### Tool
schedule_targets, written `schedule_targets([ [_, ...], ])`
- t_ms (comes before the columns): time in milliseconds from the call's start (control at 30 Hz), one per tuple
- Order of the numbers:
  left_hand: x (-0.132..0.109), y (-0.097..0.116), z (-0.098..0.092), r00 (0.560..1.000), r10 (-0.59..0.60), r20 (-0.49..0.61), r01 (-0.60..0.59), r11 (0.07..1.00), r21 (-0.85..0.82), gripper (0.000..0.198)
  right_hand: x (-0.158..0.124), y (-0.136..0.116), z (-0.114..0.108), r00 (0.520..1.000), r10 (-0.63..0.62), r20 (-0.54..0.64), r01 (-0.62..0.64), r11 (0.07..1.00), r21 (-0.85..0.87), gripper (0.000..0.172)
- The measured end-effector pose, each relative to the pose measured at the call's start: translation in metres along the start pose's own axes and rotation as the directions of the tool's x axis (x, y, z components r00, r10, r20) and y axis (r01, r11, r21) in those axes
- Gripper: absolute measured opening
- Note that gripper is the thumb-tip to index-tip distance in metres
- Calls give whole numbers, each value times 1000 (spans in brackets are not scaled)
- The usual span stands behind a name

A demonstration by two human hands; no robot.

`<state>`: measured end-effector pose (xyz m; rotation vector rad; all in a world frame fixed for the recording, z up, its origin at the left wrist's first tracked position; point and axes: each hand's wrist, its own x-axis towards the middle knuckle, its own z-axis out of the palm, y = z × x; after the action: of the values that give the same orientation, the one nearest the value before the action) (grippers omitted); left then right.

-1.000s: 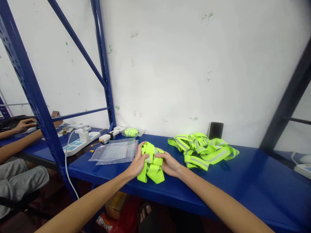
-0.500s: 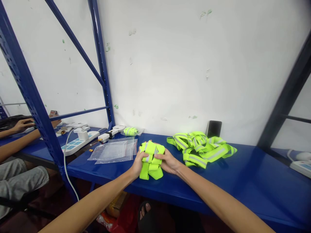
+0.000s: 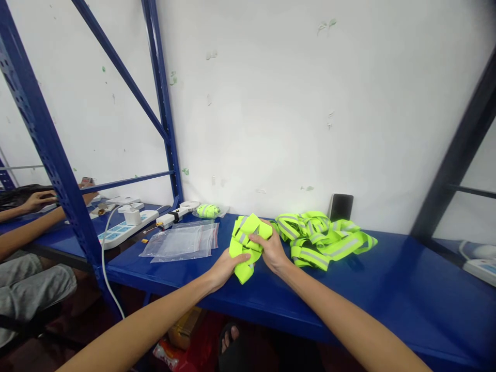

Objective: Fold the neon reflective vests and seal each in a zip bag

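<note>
A folded neon yellow-green reflective strap [image 3: 247, 238] with grey stripes is held up over the front of the table. My left hand [image 3: 228, 266] is closed on its lower part, thumb across the front. Gripping the right side is my right hand [image 3: 272, 250], thumb and fingers pressed on the folds. To the right lies a loose heap of the same reflective straps [image 3: 325, 240]. A rolled strap in a clear bag [image 3: 208, 211] lies at the back, beyond several clear zip bags [image 3: 182, 240] on the left.
A black phone [image 3: 341, 206] leans on the wall. On the left are a small white fan [image 3: 174, 216] and a power strip [image 3: 126, 227] with a hanging cable. A blue shelf post [image 3: 50, 139] separates another person's arms [image 3: 31, 227] from my place on the blue table [image 3: 387, 289].
The strap bundle has turned and shifted slightly right. My left hand has moved down to its lower part, and the hanging ends have been gathered in. My right hand has risen a little.
</note>
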<state>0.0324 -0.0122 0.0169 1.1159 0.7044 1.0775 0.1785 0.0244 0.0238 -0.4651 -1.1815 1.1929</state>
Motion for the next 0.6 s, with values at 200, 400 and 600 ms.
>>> schedule_targets([
  [200, 7, -3, -7, 999, -35, -36, 37, 997, 62, 38, 2, -1, -9, 971, -225, 84, 239, 877, -416, 40],
  [400, 9, -8, -14, 992, -95, -83, 92, 995, -40, 21, -1, 4, -18, 843, -330, 424, 535, 599, -596, 43],
  [600, 3, -5, -10, 981, -167, -103, 150, 977, -154, 18, 0, 11, -28, 657, -209, 724, 729, 421, -539, 56],
])
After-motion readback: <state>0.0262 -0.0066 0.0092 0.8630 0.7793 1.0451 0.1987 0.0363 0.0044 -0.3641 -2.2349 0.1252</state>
